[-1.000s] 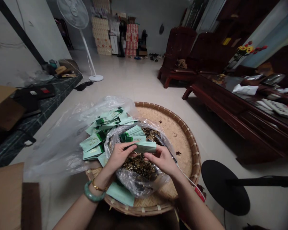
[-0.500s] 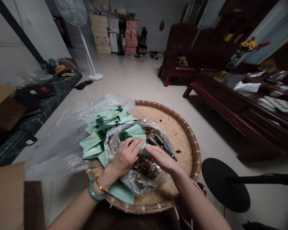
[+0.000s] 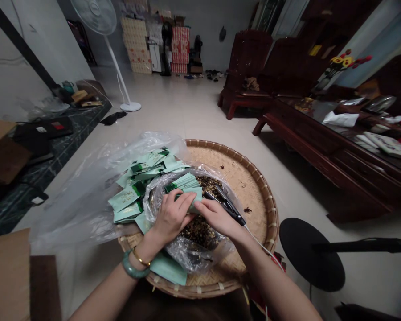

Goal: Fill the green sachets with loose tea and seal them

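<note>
Left hand: the left hand [image 3: 172, 218] is bent over the green packet [image 3: 193, 206], its fingers curled and close together, holding it; a jade-coloured bangle [image 3: 132, 267] is on this wrist.
Right hand: the right hand [image 3: 217, 217] touches the right end of the same packet with its fingertips; I cannot tell if they pinch it.
Packet in work: it is between the two hands, above the open plastic bag [image 3: 183, 254], and the fingers hide most of it.
Bag: it holds dark and yellowish dried flakes [image 3: 200, 232], with a fanned row of packets [image 3: 183, 180] on its far left part.
Black tool: a long black tool [image 3: 230, 207] with a white cable lies at the right of the bag, beside the right hand.
Surface: a round woven tray [image 3: 250, 178], with a ribbed rim; some dark bits lie on its right half, and a pile of green packets [image 3: 128, 196] on its left, on thin plastic.
Floor: pale, glossy floor [image 3: 173, 104]; a black round base [image 3: 310, 254] stands on the right.
Left side: a dark marble ledge [image 3: 85, 129], and cardboard [image 3: 8, 267] near.
Far side: a white fan [image 3: 95, 15] at left, and stacked cartons [image 3: 180, 47].
Right side: a carved wooden chair [image 3: 243, 62], a long low table [image 3: 321, 151] and flowers [image 3: 344, 60].
</note>
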Demonstrator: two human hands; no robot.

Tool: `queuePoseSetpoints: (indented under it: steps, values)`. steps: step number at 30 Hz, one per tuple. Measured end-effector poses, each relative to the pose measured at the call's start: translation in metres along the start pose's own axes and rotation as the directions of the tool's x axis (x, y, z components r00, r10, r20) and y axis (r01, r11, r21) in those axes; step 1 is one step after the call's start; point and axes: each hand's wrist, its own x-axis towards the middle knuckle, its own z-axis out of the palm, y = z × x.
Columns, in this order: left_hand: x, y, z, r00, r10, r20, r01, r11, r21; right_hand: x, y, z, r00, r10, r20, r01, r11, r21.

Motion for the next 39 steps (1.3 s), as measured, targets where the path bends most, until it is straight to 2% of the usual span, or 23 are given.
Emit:
queuePoseSetpoints:
  steps: [2, 4, 7, 9, 11, 13, 16, 18, 23, 28, 31, 33, 35, 37, 39]
  values:
    - [0.002, 0.0, 0.002, 1.0, -0.009, -0.029, 0.007, 0.997, -0.072, -0.002, -0.009, -0.001, 1.0, -0.022, 0.005, 0.022, 1.0, -0.014]
    - [0.003, -0.003, 0.003, 0.997, -0.036, -0.061, 0.027, 0.989, -0.147, -0.007, -0.017, -0.007, 0.998, -0.057, -0.023, 0.058, 0.997, 0.053]
    - [0.003, -0.008, 0.002, 0.986, -0.117, -0.115, 0.09, 0.972, -0.215, -0.019, -0.018, -0.019, 0.986, -0.042, -0.164, 0.073, 0.979, 0.188]
    - [0.002, -0.01, 0.001, 0.974, -0.169, -0.15, 0.132, 0.965, -0.224, -0.027, -0.01, -0.025, 0.979, -0.003, -0.204, 0.027, 0.993, 0.116]
    - [0.002, -0.012, 0.0, 0.962, -0.202, -0.183, 0.158, 0.961, -0.228, -0.034, 0.003, -0.026, 0.991, 0.005, -0.132, -0.025, 0.989, -0.147]
    - [0.001, -0.013, -0.001, 0.951, -0.227, -0.21, 0.176, 0.955, -0.237, -0.038, 0.014, -0.02, 0.999, 0.054, -0.009, -0.053, 0.918, -0.394]
    - [-0.001, -0.017, 0.0, 0.932, -0.273, -0.237, 0.215, 0.946, -0.243, -0.035, 0.022, -0.004, 0.986, 0.157, 0.062, -0.091, 0.804, -0.588]
    - [-0.004, -0.019, 0.0, 0.922, -0.303, -0.242, 0.243, 0.938, -0.246, -0.027, 0.022, 0.006, 0.985, 0.145, 0.095, -0.055, 0.778, -0.626]
    - [-0.006, -0.022, 0.001, 0.917, -0.318, -0.24, 0.259, 0.934, -0.248, -0.003, 0.019, 0.015, 0.977, 0.028, 0.209, 0.105, 0.794, -0.599]
    - [-0.006, -0.021, 0.002, 0.918, -0.326, -0.224, 0.264, 0.927, -0.267, 0.005, 0.023, 0.014, 0.967, 0.097, 0.236, 0.086, 0.747, -0.659]
    - [-0.006, -0.021, 0.003, 0.916, -0.327, -0.231, 0.26, 0.924, -0.28, 0.006, 0.03, 0.008, 0.981, 0.067, 0.181, 0.042, 0.841, -0.539]
    - [-0.005, -0.021, 0.003, 0.913, -0.335, -0.233, 0.266, 0.921, -0.284, 0.007, 0.034, 0.001, 0.995, 0.039, 0.095, -0.003, 0.936, -0.353]
    - [-0.005, -0.022, 0.003, 0.91, -0.343, -0.235, 0.271, 0.918, -0.288, 0.006, 0.037, -0.004, 0.997, 0.072, 0.003, -0.072, 0.994, -0.083]
    - [-0.005, -0.022, 0.003, 0.908, -0.343, -0.239, 0.27, 0.918, -0.29, 0.003, 0.038, -0.005, 0.983, 0.181, -0.015, -0.172, 0.954, 0.247]
    - [-0.005, -0.022, 0.003, 0.909, -0.342, -0.24, 0.269, 0.919, -0.288, -0.001, 0.038, -0.004, 0.958, 0.282, 0.052, -0.264, 0.796, 0.545]
